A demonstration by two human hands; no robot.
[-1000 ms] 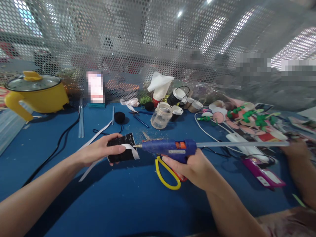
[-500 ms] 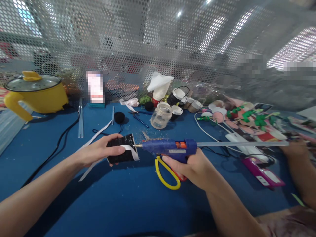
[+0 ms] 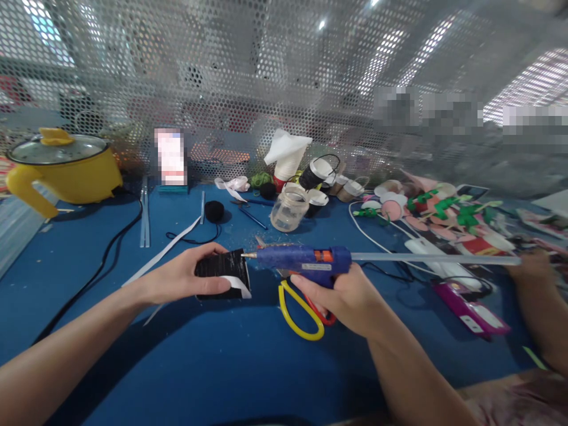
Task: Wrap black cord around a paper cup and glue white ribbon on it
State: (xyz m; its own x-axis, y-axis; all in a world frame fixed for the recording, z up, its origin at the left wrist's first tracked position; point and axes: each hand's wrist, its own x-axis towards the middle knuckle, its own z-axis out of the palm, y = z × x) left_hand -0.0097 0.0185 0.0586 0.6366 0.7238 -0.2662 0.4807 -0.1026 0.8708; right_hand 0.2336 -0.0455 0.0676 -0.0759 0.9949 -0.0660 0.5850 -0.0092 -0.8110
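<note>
Down at the near edge of the blue table [image 3: 248, 367], I've got both hands working. My left hand [image 3: 180, 278] wraps its fingers around a black glittery paper cup [image 3: 222, 272] lying on its side, thumb pinning a white ribbon strip [image 3: 237, 288] against the rim. My right hand [image 3: 350, 296] is curled tight on the grip of a blue hot glue gun [image 3: 304, 260], its brass nozzle right at the cup's upper rim, a clear glue stick [image 3: 435, 258] trailing out the back. Looks to me like the gluing step: a bead going on where the ribbon meets the rim. Next move, I judge, calls for a steady trigger squeeze while the cup stays put. Just under the gun lie yellow-handled scissors [image 3: 302, 313]. Further right, another person's hand [image 3: 530, 266] rests near a purple packet [image 3: 470, 307]. Beyond, a clear plastic jar [image 3: 290, 208], and far left a yellow lidded pot [image 3: 62, 165].
</note>
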